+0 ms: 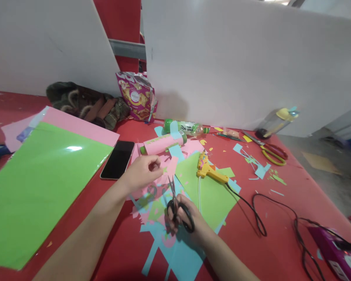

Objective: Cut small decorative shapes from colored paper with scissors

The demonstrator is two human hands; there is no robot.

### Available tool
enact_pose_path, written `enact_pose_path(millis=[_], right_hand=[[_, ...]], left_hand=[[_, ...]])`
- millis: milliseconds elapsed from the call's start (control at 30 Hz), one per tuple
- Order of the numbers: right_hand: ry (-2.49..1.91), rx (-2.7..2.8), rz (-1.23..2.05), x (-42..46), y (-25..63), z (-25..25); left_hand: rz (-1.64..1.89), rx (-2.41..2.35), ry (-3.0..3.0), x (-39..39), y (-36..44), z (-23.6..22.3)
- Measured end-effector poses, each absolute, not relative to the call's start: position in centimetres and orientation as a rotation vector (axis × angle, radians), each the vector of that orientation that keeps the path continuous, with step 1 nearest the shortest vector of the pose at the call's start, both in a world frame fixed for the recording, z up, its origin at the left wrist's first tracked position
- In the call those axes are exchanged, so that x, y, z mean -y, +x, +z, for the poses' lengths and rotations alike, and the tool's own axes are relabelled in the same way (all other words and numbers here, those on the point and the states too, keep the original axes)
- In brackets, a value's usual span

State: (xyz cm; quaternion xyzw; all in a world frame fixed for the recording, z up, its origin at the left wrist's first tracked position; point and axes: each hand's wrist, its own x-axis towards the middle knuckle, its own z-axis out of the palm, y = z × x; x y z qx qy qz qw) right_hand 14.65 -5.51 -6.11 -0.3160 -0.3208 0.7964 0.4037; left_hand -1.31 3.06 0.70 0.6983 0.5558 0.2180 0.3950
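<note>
My right hand (183, 216) grips black-handled scissors (173, 195), blades slightly parted and pointing away from me. Just left of the blade tips, my left hand (144, 171) is closed in a pinch, with a small green paper piece (164, 170) at its fingertips. Under both hands lie pink, green and light blue paper scraps (156, 208). A larger light blue sheet (182, 253) reaches toward me. Beyond my left hand, a pink-wrapped roll (163, 144) lies on its side.
A yellow glue gun (212, 171) rests on green paper (222, 203), its black cord trailing right. At left are a phone (118, 160) and a large green sheet (52, 187). Behind stand a snack bag (137, 95) and a lying bottle (189, 128). Red-and-yellow-handled scissors (273, 153) lie at right.
</note>
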Motion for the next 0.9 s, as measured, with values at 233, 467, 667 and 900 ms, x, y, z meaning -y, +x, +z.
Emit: enact_pose_path(millis=[233, 467, 667, 900], right_hand=[[-0.789, 0.834, 1.990, 5.31, 14.87, -5.84], [-0.777, 0.832, 1.941, 5.17, 14.97, -5.81], [-0.779, 0.871, 1.888, 5.14, 15.07, -5.97], [-0.841, 0.908, 1.843, 5.05, 14.95, -5.66]], left_hand=[[0.468, -1.308, 1.818, -3.02, -1.27, 0.00], [0.409, -1.182, 1.755, -2.75, -0.65, 0.09], [0.378, -1.099, 1.739, -2.68, -0.41, -0.12], [0.352, -1.113, 1.743, -2.56, -0.31, -0.18]])
